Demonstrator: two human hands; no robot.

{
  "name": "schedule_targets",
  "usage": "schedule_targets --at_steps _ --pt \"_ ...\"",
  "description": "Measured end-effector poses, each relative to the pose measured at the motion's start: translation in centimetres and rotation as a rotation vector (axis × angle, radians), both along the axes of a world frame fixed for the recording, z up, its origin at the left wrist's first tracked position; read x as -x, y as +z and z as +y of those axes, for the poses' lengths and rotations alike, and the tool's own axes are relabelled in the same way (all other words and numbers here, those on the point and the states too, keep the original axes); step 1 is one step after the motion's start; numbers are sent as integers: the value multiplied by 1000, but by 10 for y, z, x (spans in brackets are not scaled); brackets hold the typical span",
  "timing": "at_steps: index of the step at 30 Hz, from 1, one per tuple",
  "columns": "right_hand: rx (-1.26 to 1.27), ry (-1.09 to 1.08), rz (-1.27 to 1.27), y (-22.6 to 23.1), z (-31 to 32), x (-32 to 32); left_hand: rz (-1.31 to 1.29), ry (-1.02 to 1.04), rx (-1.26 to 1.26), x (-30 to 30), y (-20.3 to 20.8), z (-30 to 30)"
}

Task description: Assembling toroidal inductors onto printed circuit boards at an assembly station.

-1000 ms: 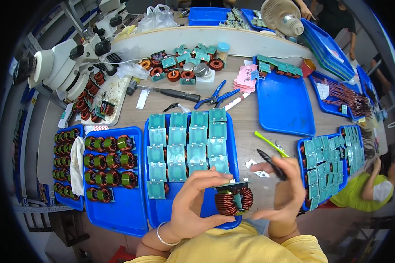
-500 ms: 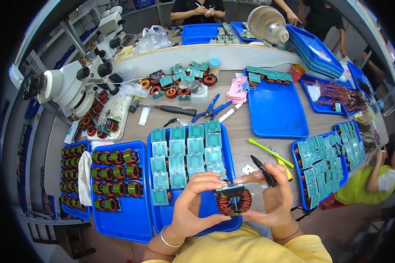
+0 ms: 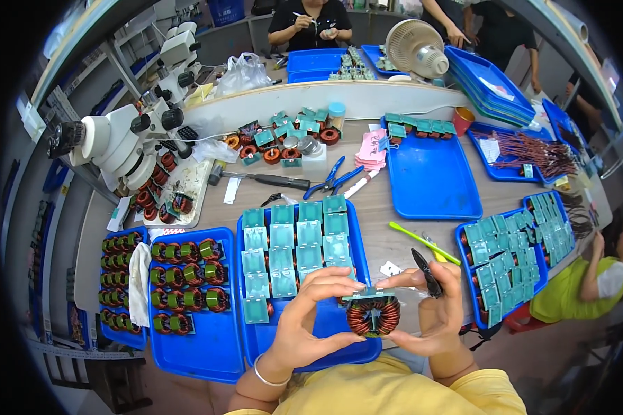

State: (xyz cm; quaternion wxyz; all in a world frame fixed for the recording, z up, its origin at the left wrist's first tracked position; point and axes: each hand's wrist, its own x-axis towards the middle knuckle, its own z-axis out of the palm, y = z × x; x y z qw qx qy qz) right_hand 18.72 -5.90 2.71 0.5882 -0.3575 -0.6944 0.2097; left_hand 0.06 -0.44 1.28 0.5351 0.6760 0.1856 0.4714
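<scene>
A toroidal coil (image 3: 373, 319) of copper wire, with a small green circuit board along its top, is held upright close in front of me. My left hand (image 3: 310, 321) pinches it from the left, thumb below and fingers at the board. From the right, my right hand (image 3: 439, 315) grips the same coil, with a slim black tool (image 3: 426, 273) tucked between its fingers; its exact kind is unclear. Just beyond my hands, a blue tray (image 3: 284, 346) bears rows of coils with green boards facing up.
Left of it, a blue tray (image 3: 194, 356) holds green-banded coils, beside a white cloth (image 3: 139, 283). Farther off lie a hammer (image 3: 270, 180), blue-handled pliers (image 3: 333, 178) and a large blue tray (image 3: 432, 180). A microscope (image 3: 111, 142) stands left; a tray (image 3: 467, 297) of board-topped coils sits right.
The coil tips slightly, showing more of its round face, while both hands keep hold of it. My view has shifted a little. The person across the bench has raised a hand with a white stick-like tool.
</scene>
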Motion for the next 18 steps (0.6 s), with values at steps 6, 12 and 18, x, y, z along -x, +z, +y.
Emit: schedule_targets --at_steps 6,12,18 --pt "-24 -39 -114 -5 -6 -6 4 11 -64 -4 -3 -3" --pt "67 -270 174 -21 -1 -30 158 229 -260 -6 -6 -2" --pt "397 -582 -251 -77 -20 -65 208 360 -275 -17 -18 4"
